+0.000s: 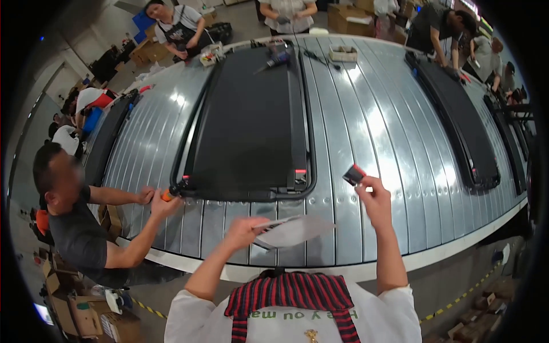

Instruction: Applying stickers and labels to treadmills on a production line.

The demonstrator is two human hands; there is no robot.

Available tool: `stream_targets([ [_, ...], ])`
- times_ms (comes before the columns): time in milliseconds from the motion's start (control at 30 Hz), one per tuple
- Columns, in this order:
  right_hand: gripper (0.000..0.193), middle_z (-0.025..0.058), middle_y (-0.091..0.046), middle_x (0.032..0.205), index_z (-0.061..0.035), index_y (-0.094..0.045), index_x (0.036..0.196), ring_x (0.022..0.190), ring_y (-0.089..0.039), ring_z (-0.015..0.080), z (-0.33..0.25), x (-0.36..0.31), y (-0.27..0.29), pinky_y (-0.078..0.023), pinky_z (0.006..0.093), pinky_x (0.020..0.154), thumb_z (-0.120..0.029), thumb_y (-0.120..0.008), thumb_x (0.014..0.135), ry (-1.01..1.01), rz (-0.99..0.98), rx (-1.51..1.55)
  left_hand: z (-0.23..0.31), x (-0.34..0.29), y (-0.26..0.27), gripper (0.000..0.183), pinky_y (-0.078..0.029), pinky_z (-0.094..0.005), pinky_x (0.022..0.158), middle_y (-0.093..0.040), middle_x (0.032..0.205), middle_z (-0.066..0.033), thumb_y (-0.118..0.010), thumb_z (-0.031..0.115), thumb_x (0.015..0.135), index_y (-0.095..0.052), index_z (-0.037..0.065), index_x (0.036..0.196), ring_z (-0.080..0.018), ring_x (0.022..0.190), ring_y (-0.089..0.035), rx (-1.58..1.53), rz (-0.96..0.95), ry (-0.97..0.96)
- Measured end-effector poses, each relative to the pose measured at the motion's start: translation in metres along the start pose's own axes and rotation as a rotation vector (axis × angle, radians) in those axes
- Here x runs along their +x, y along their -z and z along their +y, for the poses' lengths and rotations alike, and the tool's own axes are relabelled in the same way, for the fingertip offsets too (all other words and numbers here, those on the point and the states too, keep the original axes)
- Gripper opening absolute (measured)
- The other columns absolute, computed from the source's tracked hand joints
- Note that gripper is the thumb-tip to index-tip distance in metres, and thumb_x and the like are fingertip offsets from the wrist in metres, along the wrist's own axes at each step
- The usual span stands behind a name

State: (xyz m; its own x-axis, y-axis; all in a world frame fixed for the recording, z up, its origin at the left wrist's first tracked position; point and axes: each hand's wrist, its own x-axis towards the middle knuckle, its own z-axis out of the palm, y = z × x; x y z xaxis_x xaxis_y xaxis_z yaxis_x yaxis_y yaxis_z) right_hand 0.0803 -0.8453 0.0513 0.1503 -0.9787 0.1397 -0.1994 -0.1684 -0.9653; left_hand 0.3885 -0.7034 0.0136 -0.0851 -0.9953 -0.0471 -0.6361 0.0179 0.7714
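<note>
My left hand [246,231] is closed on the edge of a pale, thin sheet [300,231], which sticks out to the right over the metal-slatted work surface. Between the thumb and fingers of my raised right hand [376,200] is a small flat black piece with a red edge [354,174], apart from the surface. Ahead of both hands lies a large black panel [246,120] with a dark tubular frame around it. A small red-and-white mark [300,172] shows at the panel's near right corner.
At left, a co-worker [77,228] holds an orange-and-black tool [170,194] at the panel's near left corner. A drill [278,59] lies on the panel's far end, near a small parts tray [343,54]. Another black panel [457,120] lies to the right.
</note>
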Motion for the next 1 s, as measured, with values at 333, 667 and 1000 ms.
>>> stream_targets([
  [333, 0.014, 0.0015, -0.053, 0.065, -0.0035, -0.057, 0.076, 0.057, -0.047, 0.0081, 0.075, 0.114, -0.083, -0.036, 0.0204, 0.051, -0.017, -0.058, 0.078, -0.578, -0.343, 0.230, -0.010, 0.095, 0.012, 0.007, -0.044, -0.0408, 0.058, -0.057, 0.072, -0.0084, -0.050, 0.010, 0.070, -0.054, 0.007, 0.074, -0.0302, 0.073, -0.056, 0.418, -0.195, -0.241],
  [667, 0.015, 0.0011, -0.046, 0.053, -0.0033, -0.053, 0.070, 0.041, -0.036, 0.0065, 0.113, 0.147, -0.137, -0.023, 0.0213, 0.036, -0.015, -0.059, 0.077, -0.730, -0.488, 0.261, -0.042, 0.172, -0.001, 0.005, -0.044, -0.0349, 0.071, -0.054, 0.107, -0.0080, -0.054, 0.003, 0.064, -0.055, 0.003, 0.068, -0.0228, 0.088, -0.053, 0.554, -0.132, -0.306],
  [1000, 0.014, 0.0013, -0.046, 0.053, -0.0029, -0.053, 0.070, 0.040, -0.035, 0.0057, 0.121, 0.150, -0.146, -0.021, 0.0208, 0.035, -0.013, -0.059, 0.077, -0.787, -0.455, 0.273, -0.057, 0.189, -0.010, 0.008, -0.043, -0.0355, 0.076, -0.055, 0.107, -0.0070, -0.057, 0.003, 0.064, -0.057, 0.004, 0.072, -0.0221, 0.097, -0.050, 0.466, -0.187, -0.270],
])
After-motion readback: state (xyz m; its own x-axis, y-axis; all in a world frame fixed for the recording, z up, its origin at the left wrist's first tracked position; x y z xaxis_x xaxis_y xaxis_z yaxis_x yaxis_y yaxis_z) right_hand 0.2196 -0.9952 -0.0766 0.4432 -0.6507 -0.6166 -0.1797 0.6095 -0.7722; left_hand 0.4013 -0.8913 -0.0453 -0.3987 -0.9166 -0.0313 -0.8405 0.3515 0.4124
